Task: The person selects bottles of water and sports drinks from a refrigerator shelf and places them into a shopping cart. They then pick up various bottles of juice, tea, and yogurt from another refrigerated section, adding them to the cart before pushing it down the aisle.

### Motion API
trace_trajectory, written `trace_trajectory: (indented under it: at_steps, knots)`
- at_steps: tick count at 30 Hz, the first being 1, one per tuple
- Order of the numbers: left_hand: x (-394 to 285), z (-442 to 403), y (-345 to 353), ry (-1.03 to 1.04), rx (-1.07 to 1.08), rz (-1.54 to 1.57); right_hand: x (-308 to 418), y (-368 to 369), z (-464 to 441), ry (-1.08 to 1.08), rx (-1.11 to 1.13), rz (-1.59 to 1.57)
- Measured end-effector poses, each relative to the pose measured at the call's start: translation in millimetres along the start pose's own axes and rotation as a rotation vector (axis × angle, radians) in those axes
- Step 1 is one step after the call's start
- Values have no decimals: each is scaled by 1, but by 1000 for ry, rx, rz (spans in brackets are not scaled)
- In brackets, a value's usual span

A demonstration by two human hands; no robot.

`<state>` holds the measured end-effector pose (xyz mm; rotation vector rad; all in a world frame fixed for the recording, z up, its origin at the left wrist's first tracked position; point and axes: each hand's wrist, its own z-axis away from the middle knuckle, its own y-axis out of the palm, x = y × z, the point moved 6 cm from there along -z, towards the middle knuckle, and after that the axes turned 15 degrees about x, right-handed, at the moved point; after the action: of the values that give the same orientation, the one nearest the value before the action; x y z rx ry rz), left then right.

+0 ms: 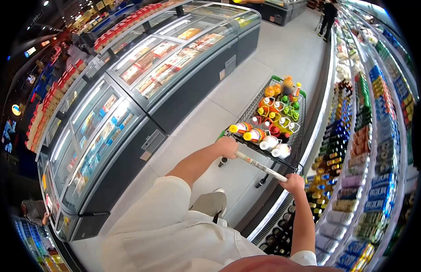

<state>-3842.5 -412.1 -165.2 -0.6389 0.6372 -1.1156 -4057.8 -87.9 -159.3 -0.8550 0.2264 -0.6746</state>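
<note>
My left hand (227,146) is wrapped round the left end of a white shopping cart handle (261,167). Near the handle's right end, my right hand (293,183) grips the same bar. The wire shopping cart (247,106) stands ahead of me, loaded with many bottles. Closest to the handle lie two white-capped bottles (275,146) and two yellow-capped bottles (247,132) with red and yellow labels. Behind them stand bottles with green caps (286,110) and orange ones (269,92), several with carrying rings round their necks.
Glass-topped freezers (174,63) curve along the left side. To the right run refrigerated shelves (351,181) packed with cans and bottles, close beside the cart. A person in dark clothes (329,18) stands far up the tiled aisle (283,50). Another person in stripes (33,212) is at the lower left.
</note>
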Motion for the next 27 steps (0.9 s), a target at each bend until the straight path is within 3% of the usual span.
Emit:
trace_trajectory:
  at_steps: [27]
  knots:
    - [65, -405, -367, -21, -95, 97, -247, -345, -387, -27, -84, 64]
